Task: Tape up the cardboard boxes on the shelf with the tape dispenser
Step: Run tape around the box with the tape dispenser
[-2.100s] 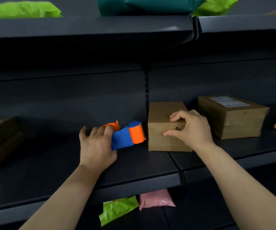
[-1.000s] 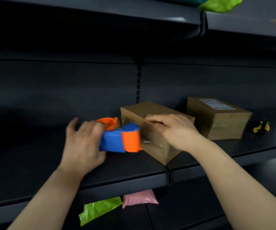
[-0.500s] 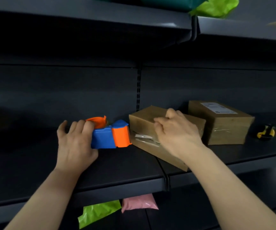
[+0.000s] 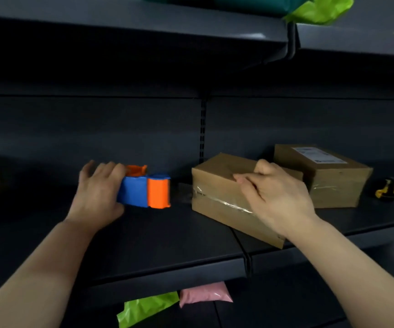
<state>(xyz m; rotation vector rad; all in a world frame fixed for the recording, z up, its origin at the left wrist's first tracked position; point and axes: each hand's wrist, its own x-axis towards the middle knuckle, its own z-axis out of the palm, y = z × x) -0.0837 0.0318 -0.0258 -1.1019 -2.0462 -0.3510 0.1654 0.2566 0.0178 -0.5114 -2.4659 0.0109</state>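
A blue and orange tape dispenser (image 4: 147, 190) sits on the dark shelf (image 4: 167, 237), and my left hand (image 4: 97, 194) grips its blue end. A short way to its right lies a brown cardboard box (image 4: 217, 185), turned at an angle, with a strip of clear tape along its front side and a loose tape end at its left corner. My right hand (image 4: 277, 196) rests on top of this box with its fingers curled over the front edge. A second cardboard box (image 4: 328, 176) with a white label stands behind it to the right.
A yellow and black tool (image 4: 388, 189) lies at the far right of the shelf. Green (image 4: 144, 311) and pink (image 4: 204, 294) bags lie on the shelf below. Teal and green bags (image 4: 319, 10) sit on the shelf above, which overhangs low. A dim box edge shows at far left.
The dispenser in my left hand has pulled away to the left from the box, leaving a tape strip on its side. My right hand has turned the box at an angle.
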